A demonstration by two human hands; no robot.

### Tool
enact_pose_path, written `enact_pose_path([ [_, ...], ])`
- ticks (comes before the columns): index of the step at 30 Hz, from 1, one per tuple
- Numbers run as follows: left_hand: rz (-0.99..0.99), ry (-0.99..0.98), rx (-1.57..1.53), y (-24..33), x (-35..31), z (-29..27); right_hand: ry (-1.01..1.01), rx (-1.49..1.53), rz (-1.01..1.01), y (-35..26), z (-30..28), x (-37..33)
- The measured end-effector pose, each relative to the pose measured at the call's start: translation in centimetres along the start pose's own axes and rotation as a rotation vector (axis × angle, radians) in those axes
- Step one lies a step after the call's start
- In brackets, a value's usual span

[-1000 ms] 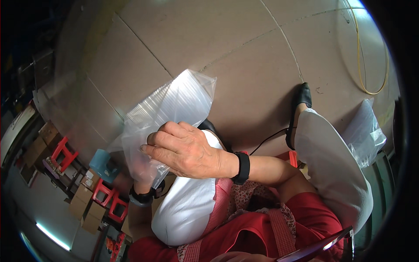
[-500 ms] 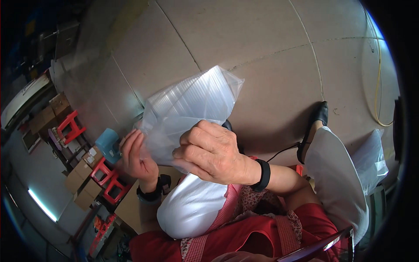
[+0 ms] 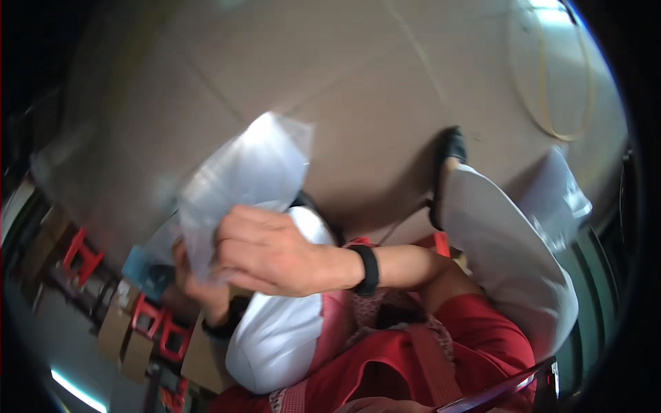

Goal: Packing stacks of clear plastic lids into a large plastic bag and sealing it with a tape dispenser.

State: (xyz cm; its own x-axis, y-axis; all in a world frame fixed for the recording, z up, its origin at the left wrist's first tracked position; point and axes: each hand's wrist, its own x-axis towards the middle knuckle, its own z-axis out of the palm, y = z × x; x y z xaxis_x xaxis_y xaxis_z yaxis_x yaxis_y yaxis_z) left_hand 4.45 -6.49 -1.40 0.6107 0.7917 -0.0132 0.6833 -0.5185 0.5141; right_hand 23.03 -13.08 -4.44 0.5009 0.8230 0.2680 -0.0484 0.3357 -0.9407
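Note:
A clear plastic bag (image 3: 244, 172) with a stack of shiny, translucent pieces inside hangs in front of my bent left knee. Its filled end points away from me and its loose end is gathered near my hands. My right hand (image 3: 265, 251) is closed, pinching the loose plastic between thumb and fingers. My left hand (image 3: 201, 289) is at the bag's left edge, its fingers closed on the plastic. That hand is blurred and partly behind the bag. A dark band sits on each wrist.
Another clear plastic bag (image 3: 558, 199) lies right of my right leg. A yellow cord (image 3: 591, 103) loops across the floor. On the left are red stools (image 3: 82, 256), a blue container (image 3: 148, 272) and cardboard boxes (image 3: 113, 330). My black shoe (image 3: 451, 148) is ahead.
The view has turned, so the whole scene sits further left. Both hands still hold the bag; my right hand has come closer to my left at its loose end.

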Motion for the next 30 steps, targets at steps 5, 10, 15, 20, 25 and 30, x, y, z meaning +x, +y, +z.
enact_pose_path([
  [5, 0.280, 0.078, 0.092, -3.9, -2.5, -5.4, -0.015, 0.228, 0.154, 0.0, 1.7, 0.6],
  [10, 0.304, 0.232, 0.276, -0.5, -0.6, -2.4, 0.021, 0.259, 0.227, -0.5, 0.9, 0.8],
  [15, 0.323, 0.261, 0.312, 0.2, -0.3, -1.7, -0.103, 0.173, 0.213, 0.3, 0.9, 0.7],
  [20, 0.341, 0.260, 0.344, 0.3, 0.2, -1.7, 0.053, 0.210, 0.199, -0.1, 2.4, 1.3],
  [25, 0.365, 0.232, 0.433, 0.2, 0.3, -3.9, 0.003, 0.329, 0.189, -1.3, 2.3, 1.6],
  [30, 0.350, 0.086, 0.445, 1.6, 0.2, -3.9, 0.101, 0.263, 0.200, -1.5, 1.9, 1.9],
])
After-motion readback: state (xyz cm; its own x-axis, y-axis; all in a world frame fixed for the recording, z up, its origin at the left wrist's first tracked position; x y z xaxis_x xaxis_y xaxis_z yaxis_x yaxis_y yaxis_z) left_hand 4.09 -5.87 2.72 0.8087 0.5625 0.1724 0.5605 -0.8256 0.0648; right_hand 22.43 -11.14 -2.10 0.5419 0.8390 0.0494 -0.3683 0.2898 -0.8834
